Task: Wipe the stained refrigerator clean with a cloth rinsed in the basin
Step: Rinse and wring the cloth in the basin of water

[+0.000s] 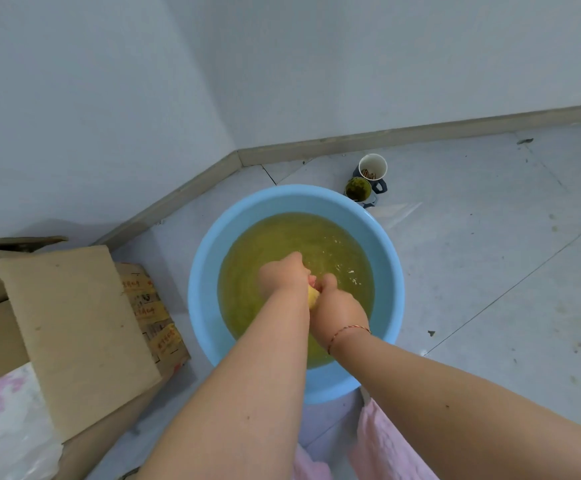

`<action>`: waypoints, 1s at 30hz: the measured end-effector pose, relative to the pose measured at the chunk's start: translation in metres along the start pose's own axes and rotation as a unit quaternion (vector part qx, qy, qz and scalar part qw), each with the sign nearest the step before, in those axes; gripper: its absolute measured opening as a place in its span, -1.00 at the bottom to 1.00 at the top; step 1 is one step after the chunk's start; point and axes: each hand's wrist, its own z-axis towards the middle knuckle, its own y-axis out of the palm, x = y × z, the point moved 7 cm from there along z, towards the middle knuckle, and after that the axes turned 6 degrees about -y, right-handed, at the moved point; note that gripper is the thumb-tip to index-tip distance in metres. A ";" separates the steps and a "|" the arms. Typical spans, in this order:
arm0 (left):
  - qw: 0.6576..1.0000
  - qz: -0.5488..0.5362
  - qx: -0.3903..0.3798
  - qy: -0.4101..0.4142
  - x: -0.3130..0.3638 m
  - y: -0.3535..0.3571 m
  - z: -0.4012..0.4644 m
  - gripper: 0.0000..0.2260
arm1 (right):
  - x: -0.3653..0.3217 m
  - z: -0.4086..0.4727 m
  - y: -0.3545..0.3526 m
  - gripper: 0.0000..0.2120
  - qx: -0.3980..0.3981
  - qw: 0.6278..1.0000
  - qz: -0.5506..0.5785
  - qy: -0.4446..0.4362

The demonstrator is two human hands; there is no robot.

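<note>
Cloth (313,295), yellow, sits squeezed btwn both hands over the blue basin (206,271) of murky water. Left hand (284,275) & right hand (339,306) each grip curled tight round it. We should twist opposite ways, wring till damp, no drips.

The basin (209,271) looks like smooth light-blue plastic with a soft sheen, holding cloudy yellow-green water (282,244) whose rippled surface glints. The cloth (313,295) between the hands shows as a yellow, nubbly textile. The cardboard box (74,327) is matt brown and slightly scuffed. The floor (490,271) tiles are pale, glossy and stained; the wall (351,57) is matt painted.
</note>
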 end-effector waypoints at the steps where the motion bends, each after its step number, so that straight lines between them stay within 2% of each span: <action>1: 1.000 0.003 -0.020 -0.005 0.000 0.002 -0.001 -0.78 | 0.002 -0.003 -0.004 -0.67 0.017 1.000 0.014 0.004; 5: 0.986 0.090 -0.137 -0.011 0.002 0.012 -0.014 -0.50 | 0.006 -0.012 -0.028 -0.57 0.059 0.994 0.093 0.010; 8: 0.978 0.082 -0.191 -0.008 0.012 0.004 -0.024 -0.63 | 0.003 -0.013 -0.056 -0.63 0.040 0.994 0.095 -0.026; 12: 0.965 0.012 -0.261 0.032 0.038 -0.014 -0.039 -0.75 | 0.001 -0.027 -0.088 -0.83 -0.059 0.972 0.222 -0.051; 14: 0.953 0.006 -0.300 0.042 0.049 -0.018 -0.051 -0.75 | 0.003 -0.034 -0.098 -0.82 -0.069 0.967 0.239 -0.047; 17: 0.933 0.021 -0.354 0.056 0.061 -0.019 -0.071 -0.71 | 0.004 -0.038 -0.115 -0.77 -0.019 0.987 0.138 -0.075; 20: 0.925 0.053 -0.366 0.087 0.069 -0.022 -0.087 -0.68 | -0.005 -0.045 -0.138 -0.77 0.060 0.988 0.049 -0.134; 23: 0.918 0.075 -0.375 0.105 0.073 -0.024 -0.100 -0.66 | -0.008 -0.051 -0.158 -0.78 0.085 0.982 0.136 -0.096; 25: 0.915 0.054 -0.390 0.089 0.072 -0.025 -0.106 -0.68 | -0.002 -0.052 -0.160 -0.80 0.065 0.953 0.294 -0.045; 26: 0.915 0.033 -0.396 0.074 0.072 -0.025 -0.107 -0.70 | -0.003 -0.054 -0.158 -0.81 0.031 0.912 0.409 -0.022; 28: 0.915 -0.010 -0.402 0.035 0.070 -0.025 -0.112 -0.73 | -0.012 -0.060 -0.150 -0.71 -0.068 0.801 0.595 -0.009; 29: 0.914 -0.023 -0.405 0.024 0.069 -0.024 -0.114 -0.75 | -0.017 -0.063 -0.149 -0.59 -0.113 0.774 0.623 -0.028; 30: 0.914 -0.024 -0.405 0.024 0.068 -0.024 -0.115 -0.75 | -0.020 -0.066 -0.148 -0.47 -0.146 0.771 0.618 -0.053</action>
